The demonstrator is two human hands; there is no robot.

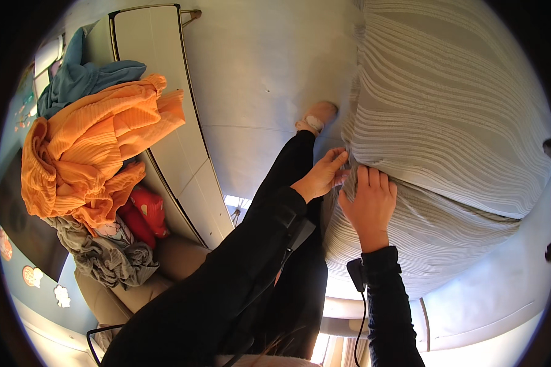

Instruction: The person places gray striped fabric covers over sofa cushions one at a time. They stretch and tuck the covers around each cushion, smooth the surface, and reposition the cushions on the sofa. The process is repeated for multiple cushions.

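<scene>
A grey textured cover with wavy stripes (pixel 441 114) lies over a sofa or similar piece on the right, with a fold line running across it. At its near left edge my left hand (pixel 323 173) pinches the cloth between thumb and fingers. Close beside it, my right hand (pixel 371 199) rests on the cover with bent fingers gripping or pressing the gathered fabric near the fold; its fingertips are partly hidden.
To the left stands a pale cabinet (pixel 158 59) with dark trim. Orange cloth (pixel 96 147), blue cloth (pixel 92 80), a red item (pixel 149 211) and crumpled grey cloth (pixel 115 259) are piled beside it and over a brown leather seat (pixel 179 257). My foot is on the pale floor (pixel 252 87).
</scene>
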